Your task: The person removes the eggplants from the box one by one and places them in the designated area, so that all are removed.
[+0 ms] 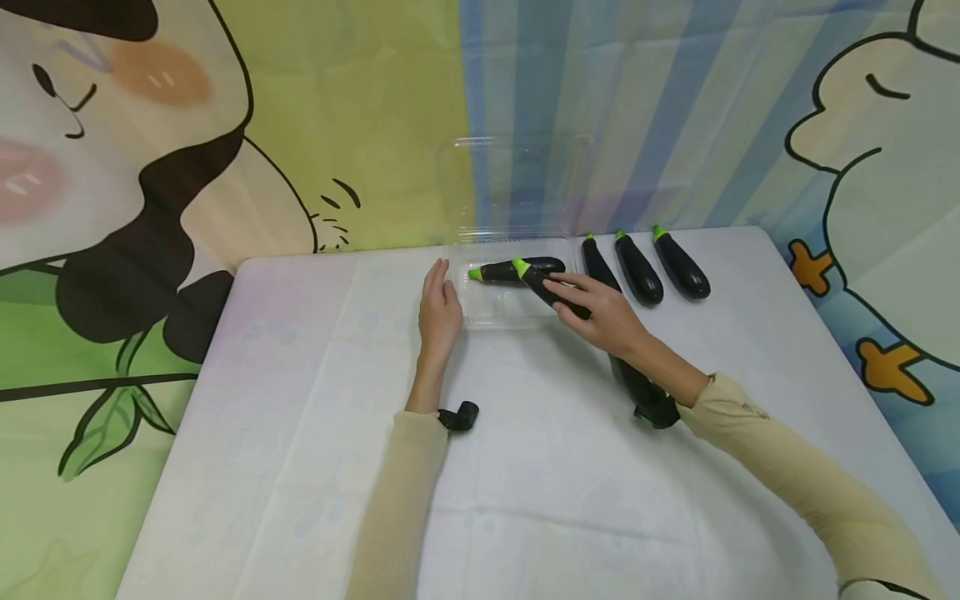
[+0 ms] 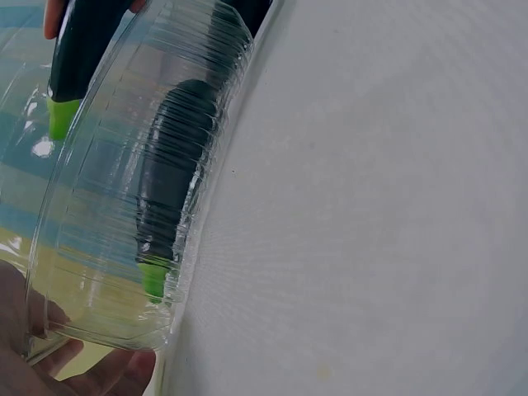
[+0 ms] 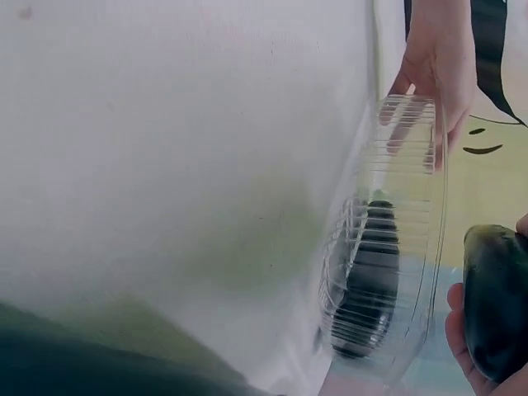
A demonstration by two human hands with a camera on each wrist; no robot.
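Note:
A clear plastic clamshell box point(image 1: 487, 312) stands near the table's back edge, its lid point(image 1: 525, 143) raised. One dark eggplant point(image 1: 498, 272) with a green stem end lies inside. My right hand point(image 1: 603, 312) grips another eggplant point(image 1: 540, 282) above the box, its green end pointing back and left. In the right wrist view, fingers point(image 3: 458, 326) curl along the held eggplant point(image 3: 495, 305). Extended along the box's left side, my left hand point(image 1: 441, 317) touches it. The left wrist view shows its fingers point(image 2: 115, 371) around the box's near left corner.
Right of the box lie more eggplants: one point(image 1: 596, 260) partly behind my right hand, another point(image 1: 639, 271) and a third point(image 1: 681, 265). A dark long shape point(image 1: 637, 387) sits beneath the right forearm, partly hidden. The white tabletop point(image 1: 300, 433) meets a printed cloth backdrop point(image 1: 360, 125).

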